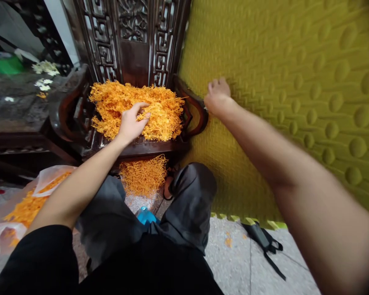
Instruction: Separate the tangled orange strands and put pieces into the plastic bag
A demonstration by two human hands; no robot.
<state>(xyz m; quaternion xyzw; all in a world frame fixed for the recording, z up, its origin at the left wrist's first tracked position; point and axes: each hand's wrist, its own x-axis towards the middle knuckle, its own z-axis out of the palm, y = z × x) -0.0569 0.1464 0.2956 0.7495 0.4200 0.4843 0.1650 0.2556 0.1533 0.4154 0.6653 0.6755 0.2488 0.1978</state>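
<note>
A large heap of tangled orange lattice-like pieces point(117, 98) covers the seat of a dark carved wooden chair point(137, 59). My left hand point(133, 123) is over the front of the heap, thumb and fingers curved around a small clump of lighter orange pieces point(145, 116). Up and to the right, beside the chair's armrest point(199, 119), my right hand point(218, 96) is in front of the yellow-green foam mat point(264, 73). Its fingers are curled and slightly blurred, and whatever they may hold is hidden.
More orange strands point(144, 176) lie below the seat front. A plastic bag point(53, 174) of orange pieces stands at left. On the dark side table point(15, 102) are a green roll point(6, 62) and white flower-like pieces point(44, 69). A black strapped item point(263, 237) lies on the floor.
</note>
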